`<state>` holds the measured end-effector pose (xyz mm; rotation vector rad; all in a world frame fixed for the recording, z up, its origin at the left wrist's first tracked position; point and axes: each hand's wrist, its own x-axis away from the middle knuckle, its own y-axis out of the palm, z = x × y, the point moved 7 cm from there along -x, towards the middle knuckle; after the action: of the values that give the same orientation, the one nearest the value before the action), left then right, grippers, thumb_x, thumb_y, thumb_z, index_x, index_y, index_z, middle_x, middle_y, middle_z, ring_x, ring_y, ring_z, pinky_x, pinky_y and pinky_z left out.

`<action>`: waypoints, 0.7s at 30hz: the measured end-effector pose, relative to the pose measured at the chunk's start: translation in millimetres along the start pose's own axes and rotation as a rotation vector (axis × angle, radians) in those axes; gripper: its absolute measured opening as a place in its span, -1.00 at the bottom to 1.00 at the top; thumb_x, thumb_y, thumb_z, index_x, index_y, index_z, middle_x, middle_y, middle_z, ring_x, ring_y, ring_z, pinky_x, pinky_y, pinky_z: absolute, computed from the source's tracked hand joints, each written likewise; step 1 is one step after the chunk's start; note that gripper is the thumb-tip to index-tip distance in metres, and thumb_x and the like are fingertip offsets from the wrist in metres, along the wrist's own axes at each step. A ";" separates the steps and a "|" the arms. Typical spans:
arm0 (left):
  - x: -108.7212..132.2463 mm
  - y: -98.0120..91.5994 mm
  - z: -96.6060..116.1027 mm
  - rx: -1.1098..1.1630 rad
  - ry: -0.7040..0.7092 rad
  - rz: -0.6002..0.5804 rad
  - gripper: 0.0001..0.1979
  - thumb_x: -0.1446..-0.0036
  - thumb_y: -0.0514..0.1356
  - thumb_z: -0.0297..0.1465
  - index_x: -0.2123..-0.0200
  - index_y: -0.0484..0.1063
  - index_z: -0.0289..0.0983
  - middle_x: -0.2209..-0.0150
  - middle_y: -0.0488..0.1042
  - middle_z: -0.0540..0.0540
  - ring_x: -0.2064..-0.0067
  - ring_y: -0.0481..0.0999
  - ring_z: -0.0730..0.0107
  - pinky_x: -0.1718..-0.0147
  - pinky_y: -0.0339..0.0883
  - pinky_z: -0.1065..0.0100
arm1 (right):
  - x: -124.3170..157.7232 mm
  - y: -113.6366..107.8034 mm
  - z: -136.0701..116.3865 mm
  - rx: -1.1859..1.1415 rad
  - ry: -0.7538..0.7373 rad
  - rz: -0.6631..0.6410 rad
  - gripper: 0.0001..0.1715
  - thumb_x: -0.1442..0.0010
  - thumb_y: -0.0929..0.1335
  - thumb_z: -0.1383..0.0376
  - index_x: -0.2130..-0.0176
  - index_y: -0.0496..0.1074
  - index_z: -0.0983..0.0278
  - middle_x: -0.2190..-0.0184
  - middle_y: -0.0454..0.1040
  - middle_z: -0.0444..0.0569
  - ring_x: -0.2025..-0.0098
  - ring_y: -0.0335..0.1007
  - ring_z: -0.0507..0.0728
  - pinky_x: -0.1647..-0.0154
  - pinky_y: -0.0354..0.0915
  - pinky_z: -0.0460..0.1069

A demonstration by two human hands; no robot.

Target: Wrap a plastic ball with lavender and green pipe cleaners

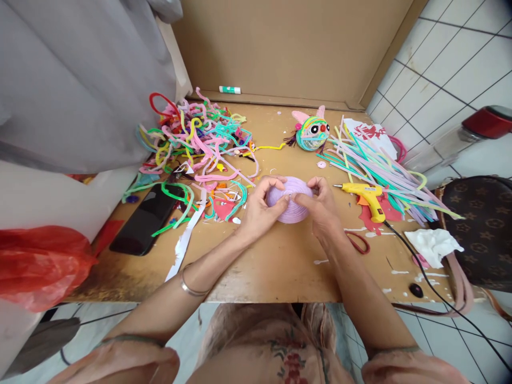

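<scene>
Left hand (264,205): lower fingers out of sight.
Right hand (323,205): lower fingers likewise unseen.
Disc (291,213): left and right rims covered by the hands; underside hidden.
Red loop (367,244): one end behind the right forearm (360,288); whole form unclear.
Phone (138,224): upper end under green strips (162,230).
Tube (230,90): print too small to read.
Handbag (480,229): cut off by the right edge.
Cord (412,253): far end past that edge.
Plastic bag (40,261): cropped at left; contents unclear.
Board (280,48): top out of frame.
</scene>
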<state>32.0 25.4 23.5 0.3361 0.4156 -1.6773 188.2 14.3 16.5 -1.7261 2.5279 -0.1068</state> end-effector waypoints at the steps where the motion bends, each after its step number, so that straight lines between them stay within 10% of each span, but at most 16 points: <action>1: 0.0 0.0 0.8 -0.010 0.012 -0.007 -0.88 -0.11 0.24 -0.39 0.26 0.37 -0.23 0.05 0.49 -0.15 -0.08 0.48 0.26 -0.12 0.35 0.13 | 0.3 -0.1 -0.6 -0.002 0.000 0.002 -0.52 0.29 0.45 0.20 0.37 0.18 0.16 0.34 0.19 -0.18 0.22 0.12 0.12 0.26 0.13 -0.01; 21: -3.2 -4.6 6.7 -0.142 0.086 -0.076 -0.92 -0.13 0.20 -0.45 0.26 0.43 -0.24 0.03 0.45 -0.15 -0.08 0.46 0.26 -0.13 0.34 0.14 | -19.6 9.2 -8.1 0.099 0.043 -0.146 -0.57 0.34 0.43 0.23 0.47 0.14 0.17 0.43 0.13 -0.19 0.30 0.06 0.10 0.37 0.04 -0.02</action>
<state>28.0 25.7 31.3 0.2916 0.6152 -1.7011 186.0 36.0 24.0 -1.8863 2.3789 -0.2759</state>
